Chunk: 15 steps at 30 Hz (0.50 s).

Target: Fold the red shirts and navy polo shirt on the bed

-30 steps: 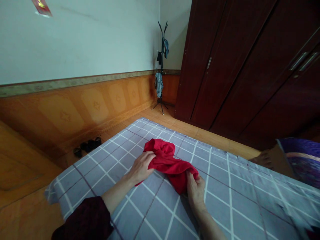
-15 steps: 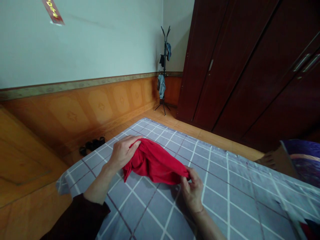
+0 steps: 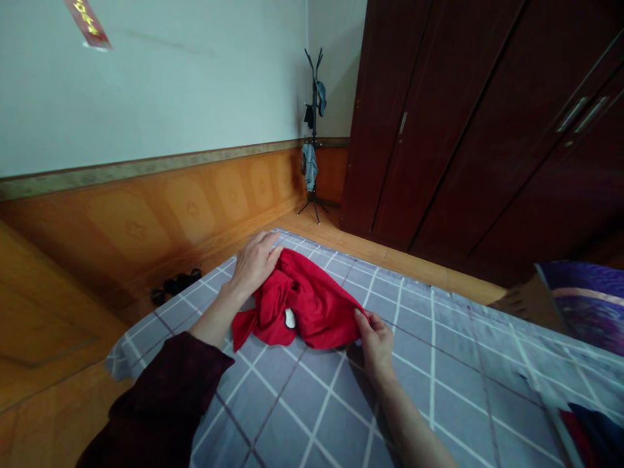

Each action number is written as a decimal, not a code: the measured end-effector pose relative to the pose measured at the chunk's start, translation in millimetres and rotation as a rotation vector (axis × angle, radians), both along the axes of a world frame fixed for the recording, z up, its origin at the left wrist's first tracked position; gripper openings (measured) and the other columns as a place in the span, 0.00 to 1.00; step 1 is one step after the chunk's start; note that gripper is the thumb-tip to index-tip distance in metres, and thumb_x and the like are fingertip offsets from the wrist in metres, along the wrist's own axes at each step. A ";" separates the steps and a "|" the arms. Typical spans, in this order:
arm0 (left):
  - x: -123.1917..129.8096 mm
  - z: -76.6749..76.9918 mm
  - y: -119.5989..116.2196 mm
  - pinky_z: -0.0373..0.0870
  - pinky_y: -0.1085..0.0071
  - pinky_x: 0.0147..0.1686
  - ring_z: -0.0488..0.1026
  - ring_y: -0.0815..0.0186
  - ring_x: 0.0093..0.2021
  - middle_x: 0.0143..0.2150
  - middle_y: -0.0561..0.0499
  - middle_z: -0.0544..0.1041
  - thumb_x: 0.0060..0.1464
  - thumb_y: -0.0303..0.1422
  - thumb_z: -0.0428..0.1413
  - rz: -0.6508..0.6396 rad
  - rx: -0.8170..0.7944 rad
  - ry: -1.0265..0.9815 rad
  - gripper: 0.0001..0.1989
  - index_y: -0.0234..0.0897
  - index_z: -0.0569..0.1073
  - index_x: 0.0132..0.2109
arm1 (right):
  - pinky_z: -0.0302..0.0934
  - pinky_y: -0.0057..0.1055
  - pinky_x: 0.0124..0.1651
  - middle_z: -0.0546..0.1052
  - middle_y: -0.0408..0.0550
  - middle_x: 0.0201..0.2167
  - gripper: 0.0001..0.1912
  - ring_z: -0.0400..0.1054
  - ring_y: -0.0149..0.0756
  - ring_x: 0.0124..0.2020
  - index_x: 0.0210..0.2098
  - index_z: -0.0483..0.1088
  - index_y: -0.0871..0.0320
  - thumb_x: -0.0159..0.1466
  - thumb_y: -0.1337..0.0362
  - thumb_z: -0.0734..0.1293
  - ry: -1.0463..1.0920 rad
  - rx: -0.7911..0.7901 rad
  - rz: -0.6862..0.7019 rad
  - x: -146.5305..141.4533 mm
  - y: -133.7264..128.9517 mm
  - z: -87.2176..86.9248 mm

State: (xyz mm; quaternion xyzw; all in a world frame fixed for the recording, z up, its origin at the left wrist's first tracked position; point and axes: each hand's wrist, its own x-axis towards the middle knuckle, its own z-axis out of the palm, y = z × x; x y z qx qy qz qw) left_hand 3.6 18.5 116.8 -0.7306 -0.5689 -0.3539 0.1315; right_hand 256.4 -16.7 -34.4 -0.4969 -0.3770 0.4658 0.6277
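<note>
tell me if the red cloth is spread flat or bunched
Bunched up: the red cloth is rumpled into folds; only its far edge runs fairly straight between left hand and right hand.

On the bed (image 3: pixel 312 416), the cloth (image 3: pixel 326 309) lies between the left hand (image 3: pixel 256 261) and the right hand (image 3: pixel 375 339). Left of the bed sit shoes (image 3: pixel 184 281); behind its far corner, the coat rack (image 3: pixel 314 130); behind its right part, the wardrobe (image 3: pixel 439 130), with a box (image 3: pixel 536 302) between.
</note>
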 end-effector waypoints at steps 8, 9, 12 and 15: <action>16.6 -81.4 -55.1 0.59 0.54 0.58 0.58 0.51 0.61 0.61 0.43 0.61 0.47 0.34 0.61 -0.087 -0.217 0.096 0.33 0.39 0.61 0.60 | 0.61 0.25 0.23 0.72 0.37 0.19 0.17 0.64 0.28 0.19 0.25 0.66 0.56 0.48 0.51 0.72 0.269 -0.064 -0.077 1.6 2.8 2.8; 11.2 -90.1 -57.9 0.59 0.53 0.58 0.57 0.51 0.62 0.63 0.42 0.59 0.47 0.29 0.59 -0.054 -0.256 0.086 0.34 0.39 0.59 0.62 | 0.61 0.25 0.23 0.72 0.36 0.19 0.17 0.65 0.28 0.19 0.25 0.65 0.56 0.48 0.51 0.72 0.289 -0.064 -0.103 2.0 3.3 4.0; -9.4 -97.1 -63.2 0.63 0.57 0.56 0.62 0.56 0.59 0.60 0.44 0.63 0.46 0.20 0.49 0.016 -0.333 -0.066 0.33 0.41 0.60 0.61 | 0.63 0.26 0.24 0.72 0.35 0.20 0.17 0.66 0.29 0.19 0.26 0.64 0.55 0.48 0.51 0.72 0.314 -0.060 -0.181 5.6 6.4 5.6; -26.9 -73.5 -72.2 0.67 0.59 0.52 0.69 0.58 0.52 0.52 0.47 0.72 0.44 0.22 0.48 -0.045 -0.414 -0.410 0.27 0.39 0.67 0.54 | 0.64 0.28 0.25 0.73 0.36 0.21 0.17 0.67 0.30 0.20 0.29 0.65 0.54 0.49 0.49 0.70 0.283 -0.052 -0.244 12.2 11.2 4.4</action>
